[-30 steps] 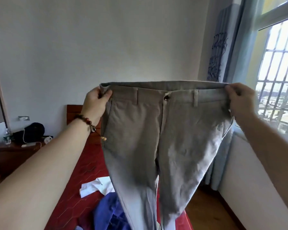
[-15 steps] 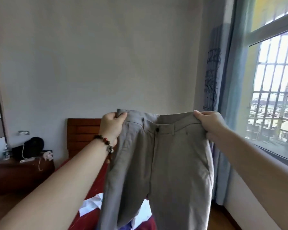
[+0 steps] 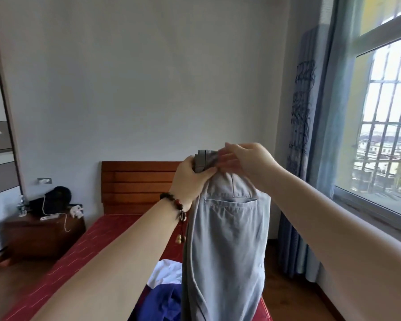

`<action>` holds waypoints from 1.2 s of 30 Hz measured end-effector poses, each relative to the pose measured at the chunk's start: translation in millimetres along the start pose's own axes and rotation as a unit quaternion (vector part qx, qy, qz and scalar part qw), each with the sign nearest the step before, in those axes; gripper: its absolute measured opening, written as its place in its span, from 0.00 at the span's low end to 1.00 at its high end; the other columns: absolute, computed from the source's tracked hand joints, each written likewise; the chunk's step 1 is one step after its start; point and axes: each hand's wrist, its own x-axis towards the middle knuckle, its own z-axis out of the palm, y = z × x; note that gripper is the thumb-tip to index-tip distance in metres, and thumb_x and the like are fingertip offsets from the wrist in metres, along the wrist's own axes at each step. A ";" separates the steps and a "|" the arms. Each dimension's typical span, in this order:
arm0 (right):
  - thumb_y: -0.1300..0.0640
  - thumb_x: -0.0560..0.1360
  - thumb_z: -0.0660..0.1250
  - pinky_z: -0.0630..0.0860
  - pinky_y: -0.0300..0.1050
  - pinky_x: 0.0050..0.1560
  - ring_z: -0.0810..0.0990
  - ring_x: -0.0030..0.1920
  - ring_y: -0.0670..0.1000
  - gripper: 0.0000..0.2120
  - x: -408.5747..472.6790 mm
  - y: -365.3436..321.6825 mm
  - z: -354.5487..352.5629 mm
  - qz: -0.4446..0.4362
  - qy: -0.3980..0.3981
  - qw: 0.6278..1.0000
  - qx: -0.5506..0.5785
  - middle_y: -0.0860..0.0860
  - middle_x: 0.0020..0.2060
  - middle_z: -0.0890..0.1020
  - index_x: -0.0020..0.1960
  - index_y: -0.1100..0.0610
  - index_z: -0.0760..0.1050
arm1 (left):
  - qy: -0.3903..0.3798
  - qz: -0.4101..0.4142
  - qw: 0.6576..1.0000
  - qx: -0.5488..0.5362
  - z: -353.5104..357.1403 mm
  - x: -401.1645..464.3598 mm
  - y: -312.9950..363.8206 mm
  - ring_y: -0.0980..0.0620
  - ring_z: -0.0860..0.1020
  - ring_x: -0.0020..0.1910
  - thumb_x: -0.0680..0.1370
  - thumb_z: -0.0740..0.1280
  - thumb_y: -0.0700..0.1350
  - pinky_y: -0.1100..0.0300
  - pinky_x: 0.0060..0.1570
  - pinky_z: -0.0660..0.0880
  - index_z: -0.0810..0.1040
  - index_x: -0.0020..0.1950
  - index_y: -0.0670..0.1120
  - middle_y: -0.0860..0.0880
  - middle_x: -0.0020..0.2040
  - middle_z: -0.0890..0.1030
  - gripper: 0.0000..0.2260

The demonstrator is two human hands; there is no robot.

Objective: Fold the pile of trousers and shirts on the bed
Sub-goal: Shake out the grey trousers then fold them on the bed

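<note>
**Trousers Held Up, Folded in Half the Long Way**

The bed [image 3: 107,246] is the biggest thing here, with a red cover and a wooden headboard [image 3: 139,186] at the wall. A person stands at its foot and holds up grey trousers [image 3: 227,246] in the air, above the bed. The trousers hang straight down, with 1 leg laid on the other, so the back pocket faces us.

Both hands meet at the top. The left hand [image 3: 190,179], the one with the bead bracelet [image 3: 174,202], has its grip clamped round the bunched waistband. The right hand [image 3: 245,161] pinches the same waistband from the other side, but its fingers are a bit blurry.

Under the trousers, a blue garment [image 3: 164,302] and a white garment [image 3: 167,274] lie loose and crumpled on the bed. I cannot see any neat folded stack.

So I think the job is only just begun. These trousers have 1 fold and still need to be laid down and folded shorter. The blue and white clothes still wait their turn.

A small wooden nightstand [image 3: 42,230] stands beside the bed.
</note>
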 end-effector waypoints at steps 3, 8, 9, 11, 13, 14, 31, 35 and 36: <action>0.45 0.72 0.72 0.71 0.38 0.60 0.74 0.58 0.46 0.26 1.5 31.3 -40.1 -0.133 0.205 0.955 -0.168 0.50 0.63 0.73 0.67 0.53 0.72 | 0.002 0.011 1.000 -0.022 -15.3 7.3 1.7 0.48 0.83 0.47 0.71 0.76 0.40 0.53 0.49 0.80 0.80 0.49 0.44 0.46 0.46 0.85 0.09; 0.51 0.66 0.75 0.77 0.50 0.56 0.78 0.58 0.55 0.34 -3.2 93.7 -62.6 0.041 -0.060 0.989 0.130 0.55 0.62 0.78 0.69 0.59 0.71 | -0.018 0.027 0.993 -0.116 -43.0 14.2 15.8 0.49 0.84 0.47 0.66 0.77 0.46 0.61 0.44 0.79 0.81 0.49 0.46 0.48 0.46 0.86 0.14; 0.54 0.65 0.75 0.80 0.48 0.50 0.81 0.54 0.57 0.26 -4.2 100.1 -54.9 0.046 -0.095 0.983 0.153 0.58 0.55 0.82 0.60 0.62 0.77 | -0.018 0.013 0.993 -0.116 -49.9 12.9 13.4 0.50 0.84 0.47 0.65 0.76 0.47 0.61 0.44 0.79 0.82 0.49 0.46 0.48 0.46 0.86 0.14; 0.57 0.63 0.76 0.81 0.46 0.46 0.83 0.50 0.58 0.17 -4.5 107.1 -38.2 0.016 -0.074 0.982 0.172 0.59 0.48 0.85 0.50 0.62 0.81 | -0.051 -0.061 0.991 -0.107 -66.8 4.1 -1.3 0.50 0.84 0.49 0.66 0.75 0.48 0.60 0.46 0.80 0.83 0.49 0.46 0.48 0.47 0.86 0.14; 0.57 0.63 0.77 0.81 0.46 0.45 0.84 0.49 0.58 0.15 -4.2 107.8 -25.0 -0.007 -0.058 0.978 0.199 0.59 0.48 0.85 0.49 0.60 0.83 | -0.110 -0.156 0.978 -0.085 -82.1 -13.3 -20.2 0.49 0.84 0.49 0.66 0.74 0.45 0.56 0.51 0.80 0.85 0.47 0.45 0.46 0.49 0.85 0.11; 0.56 0.64 0.77 0.81 0.46 0.45 0.84 0.49 0.57 0.15 -3.9 108.6 -21.8 -0.020 -0.059 0.974 0.216 0.59 0.49 0.85 0.49 0.59 0.83 | -0.111 -0.178 0.974 -0.090 -85.7 -21.2 -26.0 0.48 0.84 0.48 0.66 0.74 0.43 0.53 0.51 0.81 0.86 0.44 0.45 0.45 0.48 0.85 0.09; 0.57 0.67 0.78 0.81 0.52 0.51 0.85 0.45 0.53 0.11 -64.2 225.9 26.6 0.094 -0.218 0.969 -0.067 0.54 0.43 0.86 0.47 0.59 0.82 | 0.125 -0.041 0.988 -0.080 -142.7 -59.3 0.4 0.45 0.83 0.51 0.75 0.71 0.36 0.51 0.53 0.79 0.84 0.43 0.44 0.46 0.45 0.86 0.04; 0.58 0.71 0.75 0.80 0.55 0.53 0.84 0.46 0.54 0.04 -67.2 210.4 60.8 0.055 -0.175 0.982 -0.043 0.53 0.42 0.86 0.44 0.56 0.81 | 0.179 -0.036 0.981 -0.064 -190.2 -77.0 7.7 0.50 0.84 0.47 0.74 0.72 0.37 0.58 0.46 0.80 0.84 0.43 0.45 0.49 0.43 0.86 0.03; 0.58 0.71 0.74 0.79 0.55 0.54 0.84 0.47 0.55 0.05 -69.6 205.7 72.3 0.050 -0.181 0.981 -0.042 0.53 0.42 0.86 0.45 0.57 0.81 | 0.189 -0.036 0.979 -0.062 -203.6 -81.6 9.7 0.51 0.84 0.47 0.74 0.72 0.38 0.59 0.46 0.79 0.84 0.43 0.45 0.49 0.42 0.86 0.03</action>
